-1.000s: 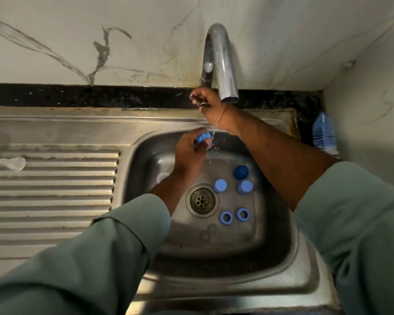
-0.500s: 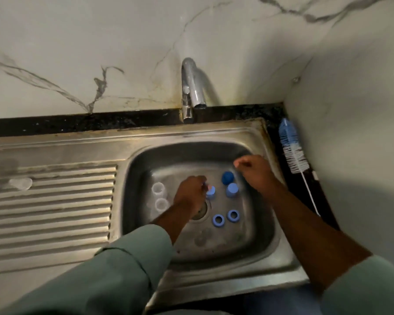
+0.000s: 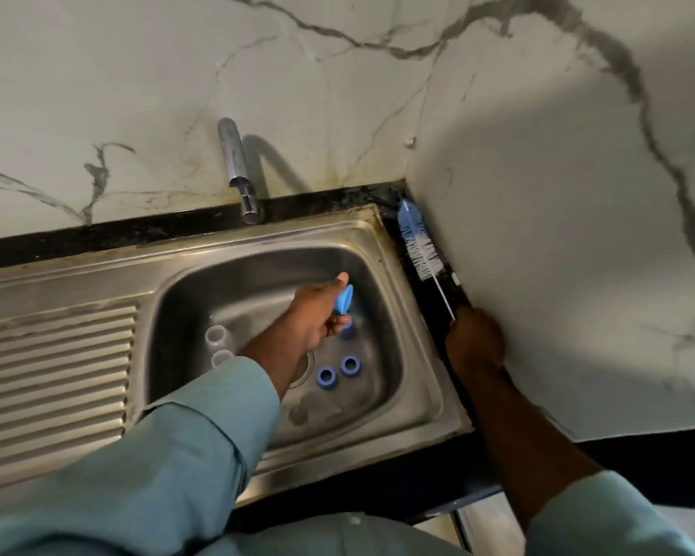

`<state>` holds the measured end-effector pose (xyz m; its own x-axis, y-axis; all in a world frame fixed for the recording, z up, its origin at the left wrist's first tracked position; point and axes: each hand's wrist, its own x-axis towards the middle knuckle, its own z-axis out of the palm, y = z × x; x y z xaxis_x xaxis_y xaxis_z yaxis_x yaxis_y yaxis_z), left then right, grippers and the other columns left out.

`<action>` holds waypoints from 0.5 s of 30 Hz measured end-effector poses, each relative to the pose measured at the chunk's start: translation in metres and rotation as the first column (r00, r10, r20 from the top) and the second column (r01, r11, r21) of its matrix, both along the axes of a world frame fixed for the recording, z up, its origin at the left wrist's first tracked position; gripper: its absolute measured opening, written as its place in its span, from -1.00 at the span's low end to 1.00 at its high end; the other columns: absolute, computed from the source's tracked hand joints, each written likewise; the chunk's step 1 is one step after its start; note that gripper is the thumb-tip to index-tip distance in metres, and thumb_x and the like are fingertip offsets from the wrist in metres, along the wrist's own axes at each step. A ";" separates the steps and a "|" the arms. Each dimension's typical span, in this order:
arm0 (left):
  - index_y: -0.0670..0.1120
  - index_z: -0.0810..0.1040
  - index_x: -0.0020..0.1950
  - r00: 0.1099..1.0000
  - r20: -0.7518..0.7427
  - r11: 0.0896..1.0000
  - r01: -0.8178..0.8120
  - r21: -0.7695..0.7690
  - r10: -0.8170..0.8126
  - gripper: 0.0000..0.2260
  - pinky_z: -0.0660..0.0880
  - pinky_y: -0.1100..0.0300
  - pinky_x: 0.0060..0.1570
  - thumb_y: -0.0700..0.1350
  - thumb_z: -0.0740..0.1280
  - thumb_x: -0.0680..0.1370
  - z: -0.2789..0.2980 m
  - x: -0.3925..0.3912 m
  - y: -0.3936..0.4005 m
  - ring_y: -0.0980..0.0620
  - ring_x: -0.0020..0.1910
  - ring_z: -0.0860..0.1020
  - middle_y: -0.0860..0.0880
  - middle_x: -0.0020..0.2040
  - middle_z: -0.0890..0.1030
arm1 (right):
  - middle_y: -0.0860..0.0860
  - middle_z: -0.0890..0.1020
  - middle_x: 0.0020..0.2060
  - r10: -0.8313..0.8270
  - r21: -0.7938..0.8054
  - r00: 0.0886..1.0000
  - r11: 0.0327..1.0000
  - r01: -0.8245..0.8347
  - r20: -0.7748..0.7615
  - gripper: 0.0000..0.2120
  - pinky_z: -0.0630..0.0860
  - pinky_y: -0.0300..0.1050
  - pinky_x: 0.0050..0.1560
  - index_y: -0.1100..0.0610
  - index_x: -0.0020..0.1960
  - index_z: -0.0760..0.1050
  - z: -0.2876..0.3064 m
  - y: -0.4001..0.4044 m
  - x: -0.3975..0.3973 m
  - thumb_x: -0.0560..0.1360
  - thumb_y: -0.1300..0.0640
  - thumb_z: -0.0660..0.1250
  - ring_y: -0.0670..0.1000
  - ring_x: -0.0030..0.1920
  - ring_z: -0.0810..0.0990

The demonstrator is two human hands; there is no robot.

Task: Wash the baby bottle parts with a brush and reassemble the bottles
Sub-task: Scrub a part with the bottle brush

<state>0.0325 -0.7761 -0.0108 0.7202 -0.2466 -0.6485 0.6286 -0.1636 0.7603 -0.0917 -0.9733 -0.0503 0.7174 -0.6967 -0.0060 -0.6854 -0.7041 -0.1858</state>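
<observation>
Sink basin (image 3: 382,315), stainless, serving as landmark; all positions below relative to it.

Contents: two blue threaded rings (image 3: 338,372) lying side by side on the basin floor just right of the drain, openings facing up. Two clear bottle bodies (image 3: 218,345) standing upright at the basin's left side, mouths up, the nearer one partly covered by the left sleeve (image 3: 169,455). One more blue part (image 3: 348,332) sitting on the floor behind the rings, mostly hidden under the left hand.

Left hand (image 3: 311,317) hovering over the basin centre, fingers curled around a light-blue part (image 3: 344,299), thumb extended up; motion blur making the part's exact shape hard to read. Drain (image 3: 301,371) mostly covered by the left forearm.

Bottle brush (image 3: 418,246) lying on the dark counter strip (image 3: 430,298) along the basin's right rim, blue-and-white bristle head pointing toward the back corner, thin white wire handle running forward. Right hand (image 3: 474,341) resting at the near end of that handle, fingers curled down over it; handle end hidden beneath the hand, so firmness of grip not readable, though the hand appearing closed on the brush.

Tap (image 3: 237,170) rising behind the basin's back rim. Ribbed drainboard (image 3: 57,375) extending left of the basin, its left end cut off by the frame.

Clearance: brush wedged in a narrow strip between basin rim and side wall (image 3: 578,274); open floor area at the basin's near right.
</observation>
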 end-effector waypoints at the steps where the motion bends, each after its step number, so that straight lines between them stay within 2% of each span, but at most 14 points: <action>1: -0.10 0.52 0.04 0.999 -0.011 0.999 -0.042 -0.033 0.042 -0.77 0.49 0.28 -0.55 0.05 0.38 0.57 0.000 0.002 0.001 0.03 -0.46 0.57 -0.15 -0.17 0.58 | 0.25 0.58 -0.05 -0.009 0.011 1.000 1.000 0.009 0.023 -0.87 0.48 0.06 -0.07 0.27 -0.01 0.52 0.001 0.000 -0.001 0.50 0.26 0.24 0.28 -0.02 0.56; 4: -0.14 0.49 0.17 0.979 -0.049 0.969 -0.203 -0.143 0.198 -0.79 0.58 0.21 -0.43 -0.07 0.34 0.60 0.001 0.012 0.009 -0.08 -0.26 0.60 -0.19 -0.05 0.56 | 0.27 0.56 -0.12 -0.010 0.039 0.982 0.999 0.002 0.190 -0.93 0.47 0.08 -0.19 0.28 -0.09 0.50 0.002 0.007 -0.004 0.48 0.32 0.25 0.30 -0.14 0.57; 6: -0.16 0.46 0.19 0.949 -0.084 0.932 -0.315 -0.181 0.305 -0.81 0.59 0.15 -0.42 -0.09 0.27 0.64 0.005 0.020 0.019 -0.12 -0.22 0.59 -0.20 -0.04 0.55 | 0.24 0.55 -0.07 0.008 0.054 0.971 0.998 -0.021 0.238 -0.89 0.46 0.04 -0.21 0.26 -0.04 0.49 0.007 0.014 -0.003 0.55 0.26 0.20 0.26 -0.17 0.57; 9: -0.15 0.47 0.07 0.915 -0.067 0.900 -0.404 -0.163 0.398 -0.80 0.58 0.14 -0.37 -0.01 0.23 0.66 0.014 0.036 0.038 -0.06 -0.26 0.57 -0.17 -0.15 0.56 | 0.21 0.56 -0.02 0.140 0.090 0.934 0.980 -0.179 0.329 -0.75 0.44 0.01 -0.17 0.23 0.00 0.49 0.015 0.032 0.002 0.59 0.09 0.12 0.23 -0.12 0.57; 11: -0.13 0.49 0.05 0.885 -0.036 0.874 -0.463 -0.147 0.464 -0.75 0.55 0.14 -0.32 0.05 0.24 0.64 0.019 0.049 0.058 -0.01 -0.27 0.57 -0.15 -0.16 0.58 | 0.17 0.58 -0.11 0.257 0.043 0.882 0.954 -0.297 0.395 -0.63 0.41 -0.07 -0.27 0.20 -0.07 0.50 0.023 0.046 0.005 0.55 -0.03 0.04 0.21 -0.21 0.58; 13: -0.10 0.52 0.06 0.842 0.003 0.828 -0.531 -0.181 0.540 -0.74 0.53 0.15 -0.32 0.09 0.25 0.63 0.025 0.064 0.084 0.01 -0.29 0.57 -0.12 -0.13 0.60 | 0.11 0.59 -0.23 0.377 -0.012 0.822 0.911 -0.412 0.427 -0.68 0.32 -0.17 -0.32 0.16 -0.15 0.49 0.033 0.059 0.008 0.53 -0.03 0.09 0.18 -0.28 0.57; 15: -0.09 0.54 -0.01 0.816 0.023 0.800 -0.561 -0.212 0.578 -0.71 0.55 0.15 -0.34 0.12 0.25 0.63 0.032 0.073 0.111 0.02 -0.30 0.57 -0.11 -0.14 0.61 | 0.07 0.58 -0.28 0.484 -0.100 0.766 0.865 -0.492 0.423 -0.77 0.32 -0.16 -0.35 0.13 -0.20 0.48 0.042 0.068 0.013 0.51 0.03 0.17 0.14 -0.32 0.57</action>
